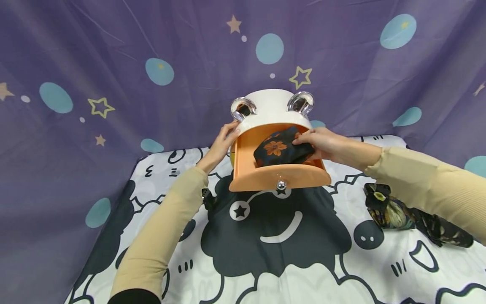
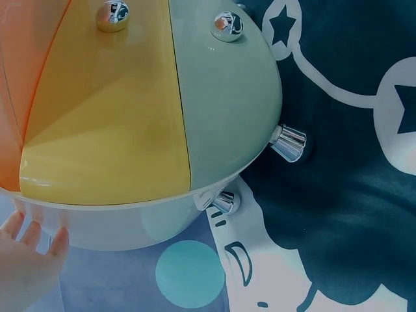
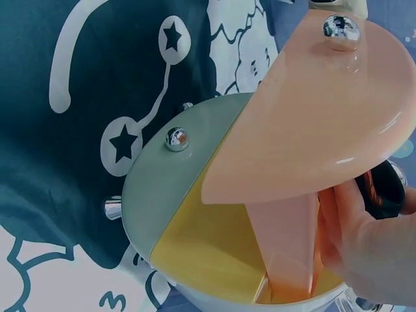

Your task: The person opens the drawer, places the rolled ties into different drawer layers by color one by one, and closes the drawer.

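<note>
Nearest, a white sheet [image 1: 303, 280] with a black cartoon print covers the surface; what lies beneath it is hidden. A left sleeve [image 1: 152, 249] and a right sleeve [image 1: 429, 177], both beige, cross from the lower left and the right, cut off by the frame edges. Near the right sleeve lies a dark patterned bundle [image 1: 395, 213]; whether it is one piece or several cannot be told.

Beyond is an orange drawer [image 1: 252, 180], pulled out, with a curved front and a round silver knob [image 1: 281, 185]. Inside it, tilted, is a dark cloth [image 1: 265, 157], bunched, with orange flowers, one fully visible. The right hand [image 1: 322, 145] grasps the cloth at its right end, thumb on top; its other fingers are partly hidden. In the right wrist view only a small part of the cloth shows.

The left hand [image 1: 220, 147] rests its fingers against the side of a white cabinet [image 1: 271, 105], clasping nothing. The left wrist view shows its yellow drawer [image 2: 107, 123] and green drawer [image 2: 227, 110], both closed. Farthest, a purple curtain [image 1: 197, 38] carries stars and blue ovals.
</note>
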Motion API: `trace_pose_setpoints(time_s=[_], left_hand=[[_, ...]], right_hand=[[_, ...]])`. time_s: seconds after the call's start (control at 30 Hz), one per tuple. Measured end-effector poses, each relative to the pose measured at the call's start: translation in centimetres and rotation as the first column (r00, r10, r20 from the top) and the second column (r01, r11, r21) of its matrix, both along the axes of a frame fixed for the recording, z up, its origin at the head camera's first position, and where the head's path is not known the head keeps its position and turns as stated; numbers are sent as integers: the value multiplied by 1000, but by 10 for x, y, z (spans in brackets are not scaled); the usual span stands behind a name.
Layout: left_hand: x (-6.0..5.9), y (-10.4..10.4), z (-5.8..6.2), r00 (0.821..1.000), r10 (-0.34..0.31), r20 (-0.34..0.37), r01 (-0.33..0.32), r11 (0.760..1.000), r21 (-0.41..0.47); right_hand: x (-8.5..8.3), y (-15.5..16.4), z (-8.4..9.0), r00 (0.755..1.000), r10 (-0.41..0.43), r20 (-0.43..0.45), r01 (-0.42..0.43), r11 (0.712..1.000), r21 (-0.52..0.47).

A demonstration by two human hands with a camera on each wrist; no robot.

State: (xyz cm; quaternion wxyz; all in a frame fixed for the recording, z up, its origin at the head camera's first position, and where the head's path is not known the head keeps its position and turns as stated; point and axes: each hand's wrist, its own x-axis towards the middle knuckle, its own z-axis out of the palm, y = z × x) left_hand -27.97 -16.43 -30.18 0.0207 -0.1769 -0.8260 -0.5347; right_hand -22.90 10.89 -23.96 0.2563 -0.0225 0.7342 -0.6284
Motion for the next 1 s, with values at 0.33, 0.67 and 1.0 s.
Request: trace_pose_setpoints(time_s=[0.33,0.67,1.0], left_hand=[[-1,1,3,1000,-2,-7,2,1000,2],[-4,1,3,1000,-2,9,2,1000,2],[0,2,7,1000,-8,13,8,1000,4]], right_hand=[[-2,4,-2,993,52,-102,-35,987,159],[-3,11,2,962,105,-252,-17,944,329],[-1,18,-1,884,170,-436,-3,934,358]])
